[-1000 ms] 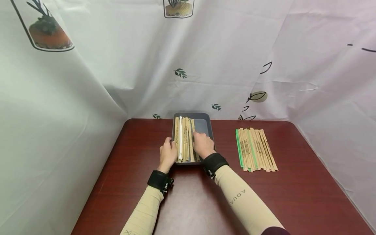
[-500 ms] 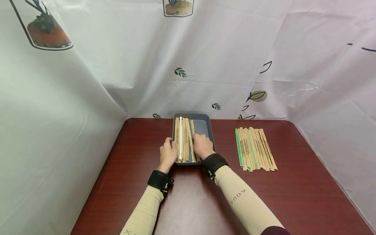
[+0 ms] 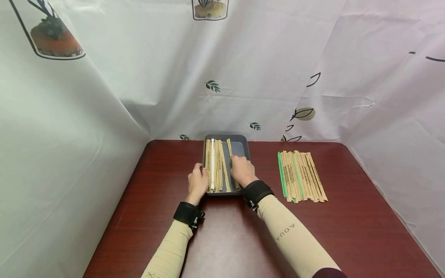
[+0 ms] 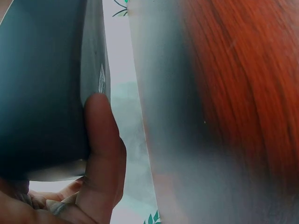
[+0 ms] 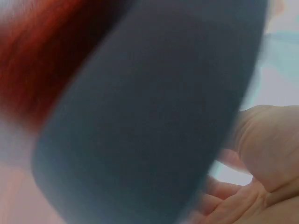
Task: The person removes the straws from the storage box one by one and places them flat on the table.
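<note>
A grey rectangular tray [image 3: 238,148] lies near the table's back edge, with several brown paper-wrapped straws [image 3: 218,166] lengthwise on its left side. Among them is one white-wrapped straw [image 3: 213,164]. My left hand [image 3: 198,182] grips the tray's left wall; the left wrist view shows a finger [image 4: 102,135] against its outer side. Over the tray's right part, my right hand [image 3: 242,171] pinches a brown paper-wrapped straw [image 3: 229,146], fingertips hidden. That straw stands apart from the row. In the right wrist view, the tray's side [image 5: 149,112] covers most of the fingers.
A flat row of brown paper-wrapped straws [image 3: 307,175], with a few green ones [image 3: 282,175], lies on the red-brown table [image 3: 167,166] to the right. White printed curtains [image 3: 174,77] enclose the table at the back and sides.
My right hand has shifted slightly right with a straw, widening the gap to the row on the left. One straw of that row now leans toward it. My left hand stays on the tray.
</note>
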`<state>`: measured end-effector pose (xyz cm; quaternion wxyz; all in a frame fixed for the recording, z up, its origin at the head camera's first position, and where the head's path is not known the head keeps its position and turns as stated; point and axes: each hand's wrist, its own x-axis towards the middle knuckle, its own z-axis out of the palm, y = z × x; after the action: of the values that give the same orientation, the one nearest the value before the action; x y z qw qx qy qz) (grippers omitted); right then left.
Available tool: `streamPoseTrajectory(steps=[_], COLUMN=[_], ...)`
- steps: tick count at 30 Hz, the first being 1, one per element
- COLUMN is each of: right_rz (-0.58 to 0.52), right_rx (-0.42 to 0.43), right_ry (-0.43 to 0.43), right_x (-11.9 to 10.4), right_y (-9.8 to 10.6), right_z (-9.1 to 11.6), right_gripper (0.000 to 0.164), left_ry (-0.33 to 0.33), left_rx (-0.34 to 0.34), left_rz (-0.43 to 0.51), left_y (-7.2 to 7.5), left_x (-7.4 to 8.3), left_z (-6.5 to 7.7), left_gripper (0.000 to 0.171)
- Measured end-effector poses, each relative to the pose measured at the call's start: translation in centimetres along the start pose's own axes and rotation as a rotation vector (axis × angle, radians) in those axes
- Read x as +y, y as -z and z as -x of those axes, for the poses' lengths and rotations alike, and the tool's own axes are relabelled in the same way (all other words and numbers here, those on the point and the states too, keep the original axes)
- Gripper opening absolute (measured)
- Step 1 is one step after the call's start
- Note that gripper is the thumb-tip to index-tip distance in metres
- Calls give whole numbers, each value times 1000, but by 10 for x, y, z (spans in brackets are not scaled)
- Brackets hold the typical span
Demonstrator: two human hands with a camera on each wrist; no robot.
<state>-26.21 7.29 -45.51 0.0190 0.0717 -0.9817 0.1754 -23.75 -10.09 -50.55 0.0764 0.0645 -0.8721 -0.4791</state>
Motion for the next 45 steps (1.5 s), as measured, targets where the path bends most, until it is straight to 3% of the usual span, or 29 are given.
streamPoseTrajectory(steps=[7,15,26,30,36,45], right_rz=[-3,-36,45,70,101,102], right_rx=[96,104,6,7,12,-6], right_ry=[-44,-83,-188,-172,-180,-222], right_x=[26,77,130,143,158,168], right_y=[32,52,44,38,27,18], right_z=[-6,3,23,31,40,45], right_gripper=[29,19,24,22,16,29], left_ry=[1,6,0,-1,-3,18], left_rx=[7,9,-12,-6,-18,-36], left_rz=[-1,0,21,17,29,37], left_y=[3,5,3,3,2,2], left_x=[-6,-7,-3,-3,-3,-4], left_z=[-3,-4,-4,-4,-4,-5], left_gripper=[35,37,36,36,35,36])
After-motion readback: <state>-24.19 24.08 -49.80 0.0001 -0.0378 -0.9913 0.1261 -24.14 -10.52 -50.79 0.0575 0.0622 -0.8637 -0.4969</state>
